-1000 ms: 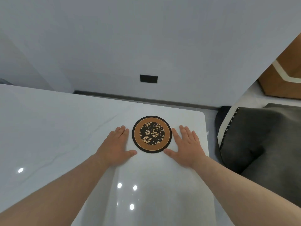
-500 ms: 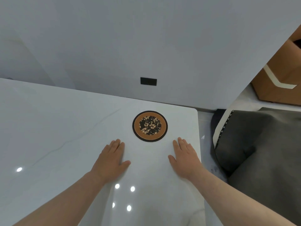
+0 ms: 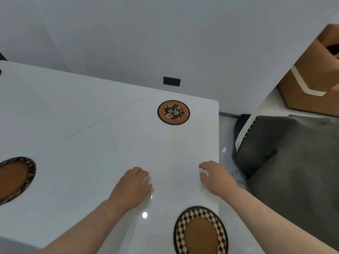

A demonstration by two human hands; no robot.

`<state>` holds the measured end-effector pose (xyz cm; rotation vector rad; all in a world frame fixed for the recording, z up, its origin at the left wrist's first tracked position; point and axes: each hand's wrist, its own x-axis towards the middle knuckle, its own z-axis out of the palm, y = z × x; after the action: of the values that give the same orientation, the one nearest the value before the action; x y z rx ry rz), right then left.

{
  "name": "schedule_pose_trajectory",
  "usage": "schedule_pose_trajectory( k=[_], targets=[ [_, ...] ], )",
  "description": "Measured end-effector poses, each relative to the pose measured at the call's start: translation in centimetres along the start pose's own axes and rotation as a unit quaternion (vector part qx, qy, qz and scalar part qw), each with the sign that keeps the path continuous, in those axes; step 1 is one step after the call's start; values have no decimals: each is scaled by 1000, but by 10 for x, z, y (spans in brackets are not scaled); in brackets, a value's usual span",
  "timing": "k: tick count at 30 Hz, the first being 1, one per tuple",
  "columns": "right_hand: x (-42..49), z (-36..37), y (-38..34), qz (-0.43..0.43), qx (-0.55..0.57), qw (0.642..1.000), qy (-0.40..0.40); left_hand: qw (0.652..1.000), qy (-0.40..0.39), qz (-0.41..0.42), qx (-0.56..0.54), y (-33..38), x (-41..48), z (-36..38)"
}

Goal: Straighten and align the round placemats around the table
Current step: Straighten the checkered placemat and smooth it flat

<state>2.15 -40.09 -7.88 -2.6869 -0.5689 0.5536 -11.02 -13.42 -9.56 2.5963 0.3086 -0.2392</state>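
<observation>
On the white table [image 3: 91, 125], my left hand [image 3: 131, 187] and right hand [image 3: 217, 177] hover empty, fingers loosely curled. The floral placemat [image 3: 173, 112] lies well ahead near the far corner. Next step, I judge: reach for the checkered placemat [image 3: 200, 233] below my right wrist.

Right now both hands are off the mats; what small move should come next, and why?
Probably draw both hands back to the checker-rimmed placemat nearest the body. The floral placemat lies alone near the far corner, and the left hand and right hand are empty over bare table, beyond the near mat.
</observation>
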Motion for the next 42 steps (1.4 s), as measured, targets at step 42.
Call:
schedule_pose_trajectory(
  k=[42],
  targets=[
    [-129,26,37,147,357,922,-29,900,10,-263,-346,110,-115,63]
  ],
)
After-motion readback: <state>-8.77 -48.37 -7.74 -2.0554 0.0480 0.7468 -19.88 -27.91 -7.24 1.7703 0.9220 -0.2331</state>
